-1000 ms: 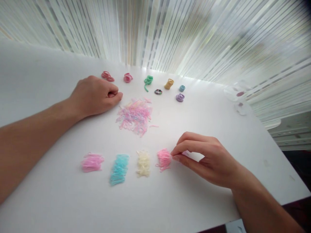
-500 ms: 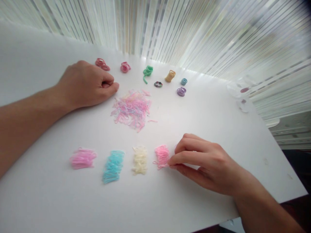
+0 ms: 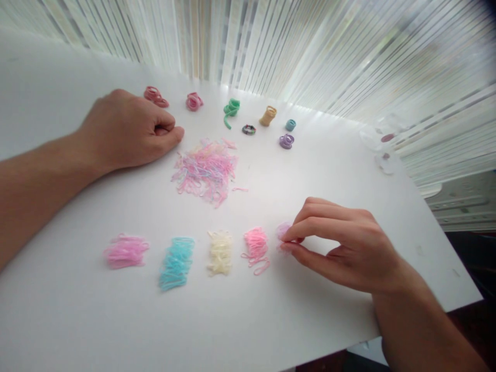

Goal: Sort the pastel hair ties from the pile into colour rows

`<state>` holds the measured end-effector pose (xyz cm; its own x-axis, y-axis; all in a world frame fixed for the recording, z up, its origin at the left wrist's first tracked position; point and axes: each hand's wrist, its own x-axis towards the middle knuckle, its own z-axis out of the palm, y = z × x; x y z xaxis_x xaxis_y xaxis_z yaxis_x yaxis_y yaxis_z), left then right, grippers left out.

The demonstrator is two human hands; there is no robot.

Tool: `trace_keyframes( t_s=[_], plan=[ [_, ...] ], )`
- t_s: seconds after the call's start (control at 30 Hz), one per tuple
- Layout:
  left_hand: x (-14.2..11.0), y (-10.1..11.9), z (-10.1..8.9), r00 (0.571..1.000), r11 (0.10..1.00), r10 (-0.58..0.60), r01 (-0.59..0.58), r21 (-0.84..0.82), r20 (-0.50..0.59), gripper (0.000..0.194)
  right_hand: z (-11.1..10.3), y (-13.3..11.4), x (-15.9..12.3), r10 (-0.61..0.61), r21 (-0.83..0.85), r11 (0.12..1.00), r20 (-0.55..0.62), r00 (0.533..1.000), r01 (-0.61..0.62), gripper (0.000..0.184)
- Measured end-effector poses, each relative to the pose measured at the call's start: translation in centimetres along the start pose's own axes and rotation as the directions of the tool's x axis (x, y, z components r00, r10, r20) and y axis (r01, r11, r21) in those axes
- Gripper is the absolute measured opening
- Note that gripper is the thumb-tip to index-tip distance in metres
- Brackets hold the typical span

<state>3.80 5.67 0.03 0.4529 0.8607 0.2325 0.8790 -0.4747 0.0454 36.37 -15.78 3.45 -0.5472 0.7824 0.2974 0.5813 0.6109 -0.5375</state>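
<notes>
My left hand (image 3: 129, 132) rests on the table as a loose fist, beside a tangled pile of mixed pastel loom bands (image 3: 207, 170). Nothing shows in its fingers. My right hand (image 3: 337, 237) is pinched, thumb and forefinger tips at a small lilac bundle of bands (image 3: 284, 230), partly covered by the fingers. Whatever lies between the tips is too small to make out. Left of that hand lie sorted bundles: bright pink bands (image 3: 256, 244), cream bands (image 3: 220, 253), turquoise bands (image 3: 177, 263) and orchid-pink bands (image 3: 127, 251). One loop hangs loose below the bright pink bundle.
Along the back lie a dark pink coil (image 3: 155, 96), a rose coil (image 3: 194, 102), a green coil (image 3: 231, 108), a yellow roll (image 3: 268, 116), a blue roll (image 3: 290, 125), a purple coil (image 3: 287, 141) and a dark ring (image 3: 249, 129). Clear plastic pieces (image 3: 384, 163) stand near the right edge.
My right hand has moved from the bright pink bundle slightly right and up to the lilac one. A loose loop now shows below the pink bundle. My left hand stays closed; the view has shifted slightly.
</notes>
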Motion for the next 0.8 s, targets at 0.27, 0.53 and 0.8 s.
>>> trace_keyframes(
  t_s=[0.27,0.53,0.8],
  plan=[
    [0.0,-0.2,0.2,0.999,0.999,0.021,-0.022,-0.029,-0.035,0.04,1.1,-0.9,-0.1,-0.078,0.052,0.996,0.156,0.985,0.071,0.01],
    [0.0,0.2,0.1,1.0,1.0,0.001,-0.001,-0.009,-0.029,0.041,2.3,-1.1,-0.3,-0.113,-0.063,0.99,0.155,0.981,0.124,0.018],
    [-0.2,0.6,-0.4,1.0,1.0,0.0,0.001,-0.018,0.012,0.041,2.8,-1.1,-0.3,-0.126,-0.101,0.985,0.115,0.985,0.138,0.016]
  ],
)
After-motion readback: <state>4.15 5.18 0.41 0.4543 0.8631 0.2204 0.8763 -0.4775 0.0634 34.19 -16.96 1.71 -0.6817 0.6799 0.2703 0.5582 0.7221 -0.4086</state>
